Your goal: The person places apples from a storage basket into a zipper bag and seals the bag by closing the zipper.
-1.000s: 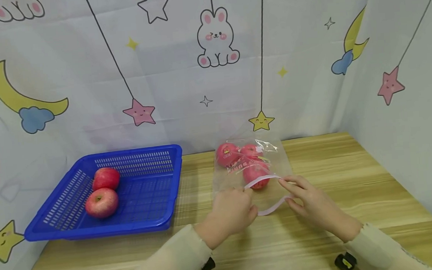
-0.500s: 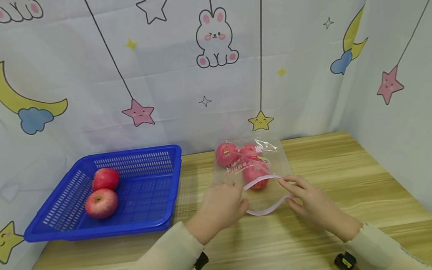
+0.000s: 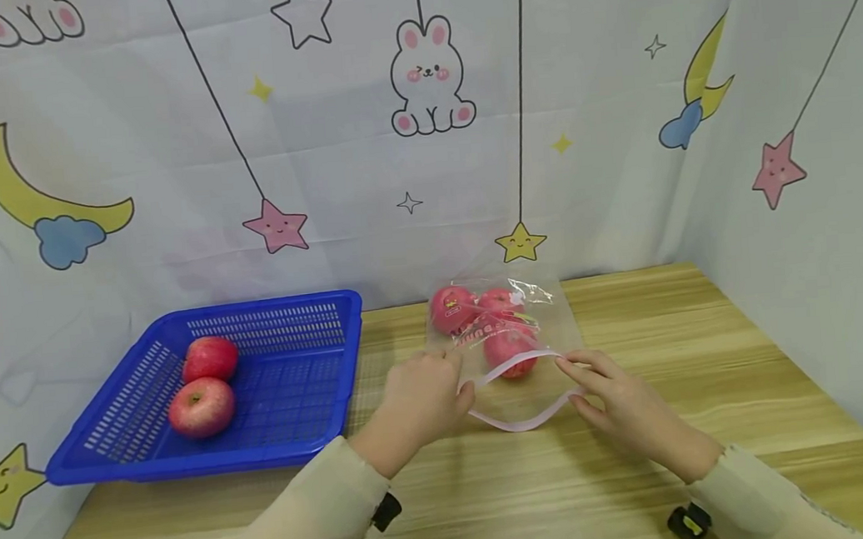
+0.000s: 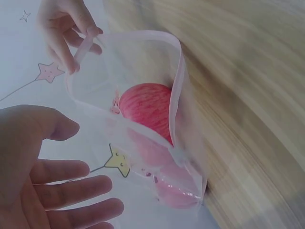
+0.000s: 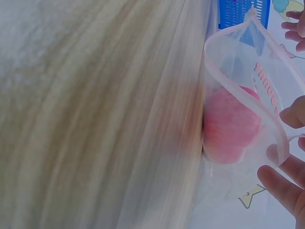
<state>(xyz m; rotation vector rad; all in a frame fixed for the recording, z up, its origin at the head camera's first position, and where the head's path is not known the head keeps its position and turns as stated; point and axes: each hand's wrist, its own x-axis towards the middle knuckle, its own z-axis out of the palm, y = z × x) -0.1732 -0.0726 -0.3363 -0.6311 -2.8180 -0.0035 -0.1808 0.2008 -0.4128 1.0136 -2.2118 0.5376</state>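
A clear zip bag [image 3: 559, 323] with pink lettering lies on the table, its pink-edged mouth spread wide toward me. Three red apples [image 3: 508, 348] show through the plastic. My right hand [image 3: 629, 406] pinches the right end of the mouth between thumb and fingers, as the right wrist view also shows at the bag's rim [image 5: 281, 152]. Just left of the mouth, my left hand [image 3: 414, 404] holds nothing. In the left wrist view the fingers of that left hand [image 4: 28, 167] are spread apart, away from the plastic.
A blue slotted basket [image 3: 352, 375] stands on the left of the wooden table [image 3: 552, 495], with two red apples [image 3: 202, 407] inside at its left. A white cloth [image 3: 364, 166] printed with stars, moons and a rabbit hangs behind and along the sides.
My left hand has moved left off the bag's mouth, toward the basket. More of the pink edge now shows. The right hand has kept its place at the bag.
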